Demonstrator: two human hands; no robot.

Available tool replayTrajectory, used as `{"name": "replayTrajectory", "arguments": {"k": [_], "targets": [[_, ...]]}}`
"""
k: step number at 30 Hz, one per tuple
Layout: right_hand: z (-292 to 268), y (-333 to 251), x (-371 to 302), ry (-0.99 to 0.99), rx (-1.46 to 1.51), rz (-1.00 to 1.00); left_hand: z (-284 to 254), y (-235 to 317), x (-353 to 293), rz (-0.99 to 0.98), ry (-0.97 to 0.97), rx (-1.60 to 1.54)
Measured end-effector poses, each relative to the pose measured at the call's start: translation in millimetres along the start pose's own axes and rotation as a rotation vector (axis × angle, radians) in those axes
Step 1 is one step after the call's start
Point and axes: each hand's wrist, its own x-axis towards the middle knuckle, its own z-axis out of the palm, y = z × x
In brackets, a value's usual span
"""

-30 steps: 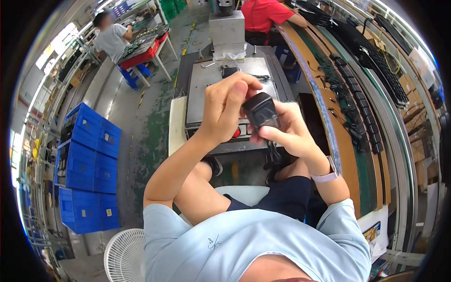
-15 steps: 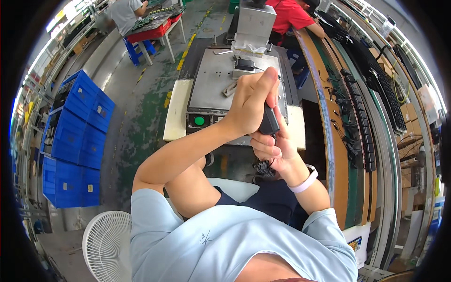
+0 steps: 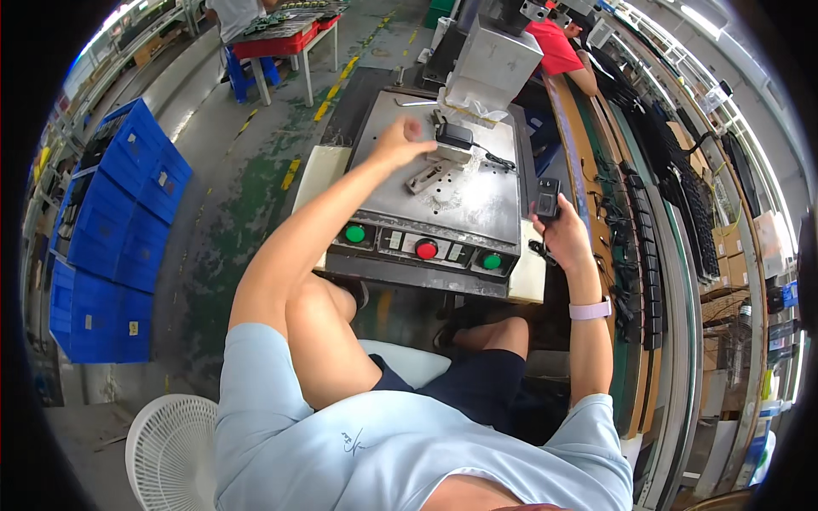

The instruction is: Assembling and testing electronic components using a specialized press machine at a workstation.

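Farthest left stand stacked blue bins, tilted by the lens, with a white latticed round thing below them at the lower edge. Farther up, a red tray bearing boards sits on a white-legged table.

Next comes the left hand, stretched out over the metal plate of a bench machine. Its fingers are loosely bent, the tips just beside a black adapter; whether they touch or grasp it, I cannot tell. That adapter lies on a small metal block on the plate, its cable running off to the right. A metal bracket rests nearer the person, and along the front panel sit a green button, a red button and a second green button. Behind the block rises a boxy metal column.

Right of the plate, the right hand grasps another adapter — black, pronged end up — between thumb and fingers, with bundled black cord hanging beside the palm. A pale band circles that wrist. Beyond it — farthest right of the work — runs a row of black adapters along the line.
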Motion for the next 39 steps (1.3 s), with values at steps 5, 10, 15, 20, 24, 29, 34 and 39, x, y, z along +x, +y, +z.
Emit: {"name": "replayTrajectory", "arguments": {"k": [5,10,15,20,24,29,34,39], "targets": [[1,-22,15,0.077,-0.378,-0.251,2,-17,47,0.457,-0.149,0.045],[2,-25,53,0.19,-0.633,-0.448,-3,11,52,0.27,-0.195,-0.212],[33,1,119,0.023,-0.955,-0.538,-46,14,6,-0.118,-0.355,-0.614],[60,31,166,-0.202,-1.594,-0.827,-62,60,-93,-0.366,-0.254,-1.153],[79,48,172,-0.411,-1.764,-1.161,-67,80,-164,-0.5,-0.059,-1.039],[90,22,132,-0.328,-2.24,-0.748,-18,53,-233,-0.488,0.314,-0.515],[60,29,27,-0.569,-2.326,-0.044,-16,-39,-241,0.084,0.592,0.384],[-3,70,0,-0.35,-2.258,-0.752,-26,-19,-229,0.065,0.504,0.226]]}}
